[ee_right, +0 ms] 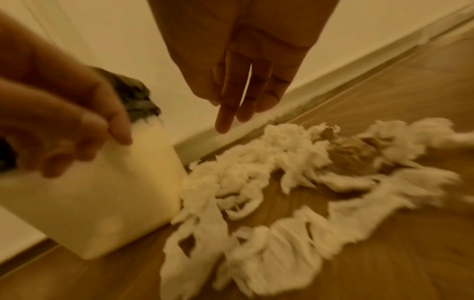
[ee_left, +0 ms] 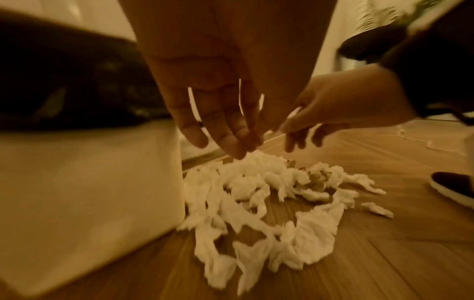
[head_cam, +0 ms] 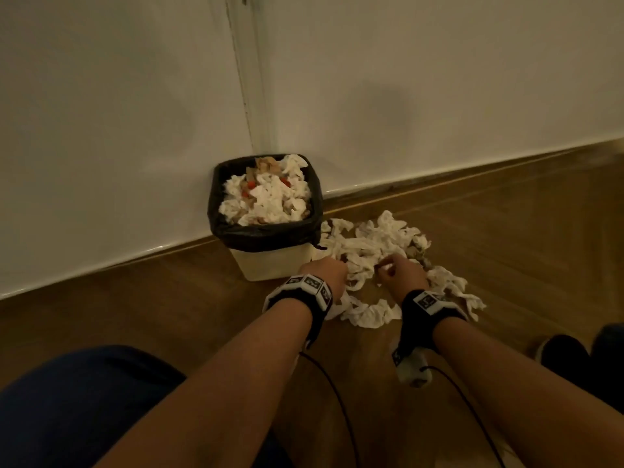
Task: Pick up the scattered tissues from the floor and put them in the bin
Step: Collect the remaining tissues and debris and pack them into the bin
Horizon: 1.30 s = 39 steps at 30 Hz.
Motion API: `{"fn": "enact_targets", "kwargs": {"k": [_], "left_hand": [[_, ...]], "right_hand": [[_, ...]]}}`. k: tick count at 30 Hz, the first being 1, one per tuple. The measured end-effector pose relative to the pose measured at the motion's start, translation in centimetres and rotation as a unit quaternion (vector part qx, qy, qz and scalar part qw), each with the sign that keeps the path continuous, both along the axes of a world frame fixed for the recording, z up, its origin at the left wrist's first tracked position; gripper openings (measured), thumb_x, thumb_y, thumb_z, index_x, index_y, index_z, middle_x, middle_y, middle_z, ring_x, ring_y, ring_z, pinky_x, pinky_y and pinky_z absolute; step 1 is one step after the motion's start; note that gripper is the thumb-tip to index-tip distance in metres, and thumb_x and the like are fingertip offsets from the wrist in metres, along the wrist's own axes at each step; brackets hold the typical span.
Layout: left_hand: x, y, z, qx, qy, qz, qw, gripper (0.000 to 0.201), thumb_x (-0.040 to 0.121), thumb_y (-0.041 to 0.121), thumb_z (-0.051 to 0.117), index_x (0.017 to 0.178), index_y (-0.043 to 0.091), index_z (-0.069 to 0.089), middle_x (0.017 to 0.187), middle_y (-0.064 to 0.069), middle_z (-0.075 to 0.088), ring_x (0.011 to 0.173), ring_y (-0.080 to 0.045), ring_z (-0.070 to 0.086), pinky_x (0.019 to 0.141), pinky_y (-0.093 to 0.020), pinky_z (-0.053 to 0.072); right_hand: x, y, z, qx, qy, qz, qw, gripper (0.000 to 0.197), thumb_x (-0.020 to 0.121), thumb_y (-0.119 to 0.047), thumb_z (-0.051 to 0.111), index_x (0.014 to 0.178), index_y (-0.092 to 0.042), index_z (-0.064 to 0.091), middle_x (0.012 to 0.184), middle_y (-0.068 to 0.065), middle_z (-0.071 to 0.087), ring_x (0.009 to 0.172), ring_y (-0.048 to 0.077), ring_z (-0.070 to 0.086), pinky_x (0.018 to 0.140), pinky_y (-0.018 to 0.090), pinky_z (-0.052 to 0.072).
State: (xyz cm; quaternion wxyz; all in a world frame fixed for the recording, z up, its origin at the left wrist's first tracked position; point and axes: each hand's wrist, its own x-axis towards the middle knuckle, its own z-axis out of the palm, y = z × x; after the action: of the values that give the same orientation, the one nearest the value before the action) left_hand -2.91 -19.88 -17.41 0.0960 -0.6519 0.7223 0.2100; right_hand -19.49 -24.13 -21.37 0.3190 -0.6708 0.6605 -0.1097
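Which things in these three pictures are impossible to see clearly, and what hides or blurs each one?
- Left hand fingertips: head view, hidden behind the hand itself; no grip on tissue shows.
- Tissues: right wrist view, smeared by motion blur.
- Bin bottom contents: head view, covered by piled tissues.
- Dark shoe: left wrist view, cut off by the right edge.
- Brown scraps among the tissues: too blurred to identify.

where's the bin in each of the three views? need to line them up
Head: the bin stands centre frame in the wall corner, black liner on its rim, tissues heaped inside.
Left wrist: it fills the left side, pale wall below the dark liner.
Right wrist: lower left, partly behind the left hand.
Shared landmark: the tissue pile on the floor touching the bin's right side.
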Motion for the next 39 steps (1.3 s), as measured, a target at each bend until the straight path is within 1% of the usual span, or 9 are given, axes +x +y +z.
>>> {"fn": "enact_targets", "kwargs": {"k": [5,8,15,19,23,27,31,35,39], "left_hand": [[0.2,-0.8,-4.8,0.035,0.051,0.086,0.994,0.025,0.095,0.011,0.040,0.111,0.019,0.057,0.122,-0.008,0.054,0.108,-0.027,0.054,0.089,-0.037,0.048],[0.6,0.0,-7.5,0.023,0.068,0.158,0.985,0.022,0.094,0.013,0.043,0.107,0.020,0.059,0.122,-0.009,0.051,0.110,-0.029,0.051,0.088,-0.038,0.048],[-0.4,3.6,-11.7,-0.054,0.066,0.279,0.957,0.034,0.091,0.030,0.051,0.123,0.028,0.040,0.136,-0.008,0.029,0.122,-0.032,0.035,0.093,-0.044,0.041],[-0.5,4.5,-12.7,-0.072,0.080,0.307,0.946,0.044,0.087,0.038,0.054,0.127,0.033,0.038,0.141,-0.008,0.023,0.125,-0.033,0.030,0.097,-0.046,0.038],[-0.3,4.9,-13.2,-0.087,0.077,0.308,0.944,0.043,0.085,0.040,0.055,0.126,0.033,0.042,0.139,-0.006,0.025,0.125,-0.031,0.031,0.097,-0.045,0.036],[0.0,4.5,-13.6,-0.086,0.096,0.312,0.941,0.042,0.086,0.038,0.056,0.125,0.029,0.044,0.139,-0.005,0.025,0.128,-0.027,0.031,0.101,-0.044,0.034],[0.1,4.1,-13.6,-0.104,0.120,0.323,0.933,0.048,0.086,0.033,0.058,0.129,0.023,0.040,0.138,-0.002,0.029,0.125,-0.023,0.038,0.099,-0.041,0.035],[0.3,3.5,-13.6,-0.077,0.124,0.314,0.938,0.053,0.089,0.029,0.057,0.137,0.027,0.034,0.147,0.001,0.021,0.133,-0.025,0.030,0.103,-0.046,0.031],[1.0,2.4,-13.5,-0.003,0.106,0.275,0.956,0.051,0.093,0.024,0.053,0.140,0.027,0.035,0.148,-0.001,0.025,0.132,-0.028,0.031,0.106,-0.047,0.032]], "right_hand": [[-1.8,2.0,-4.1,0.049,0.102,0.021,0.993,0.023,0.090,-0.024,0.056,0.110,-0.014,0.060,0.118,0.009,0.058,0.103,0.024,0.056,0.083,0.033,0.047],[-1.6,3.4,-5.8,0.065,0.170,0.040,0.983,0.037,0.088,-0.039,0.057,0.119,-0.019,0.051,0.133,0.010,0.038,0.124,0.032,0.039,0.099,0.041,0.042],[0.5,4.7,-7.7,0.116,0.194,-0.031,0.974,0.077,0.077,-0.067,0.055,0.140,-0.033,0.027,0.151,0.013,0.006,0.134,0.045,0.016,0.103,0.054,0.034],[0.8,4.6,-8.4,0.126,0.209,-0.009,0.970,0.067,0.082,-0.060,0.054,0.136,-0.026,0.034,0.148,0.016,0.015,0.131,0.042,0.022,0.101,0.048,0.035],[0.3,4.4,-8.9,0.096,0.199,0.009,0.975,0.036,0.095,-0.028,0.047,0.129,-0.017,0.047,0.140,0.014,0.030,0.128,0.034,0.030,0.102,0.040,0.035],[-0.5,3.3,-8.4,0.123,0.168,0.020,0.978,0.029,0.096,-0.013,0.044,0.122,-0.006,0.055,0.130,0.017,0.049,0.120,0.030,0.048,0.096,0.034,0.042],[-1.1,3.2,-8.3,0.118,0.045,-0.076,0.989,0.025,0.093,-0.008,0.046,0.117,-0.009,0.054,0.117,0.017,0.060,0.105,0.030,0.057,0.077,0.032,0.044],[-1.3,3.5,-8.5,0.115,-0.012,-0.120,0.986,0.043,0.093,-0.005,0.046,0.135,-0.009,0.044,0.135,0.016,0.048,0.122,0.031,0.048,0.099,0.036,0.041],[-1.4,3.5,-8.3,0.139,-0.060,-0.202,0.968,0.040,0.096,-0.027,0.040,0.126,-0.004,0.053,0.130,0.017,0.054,0.117,0.031,0.051,0.096,0.037,0.041]]}}
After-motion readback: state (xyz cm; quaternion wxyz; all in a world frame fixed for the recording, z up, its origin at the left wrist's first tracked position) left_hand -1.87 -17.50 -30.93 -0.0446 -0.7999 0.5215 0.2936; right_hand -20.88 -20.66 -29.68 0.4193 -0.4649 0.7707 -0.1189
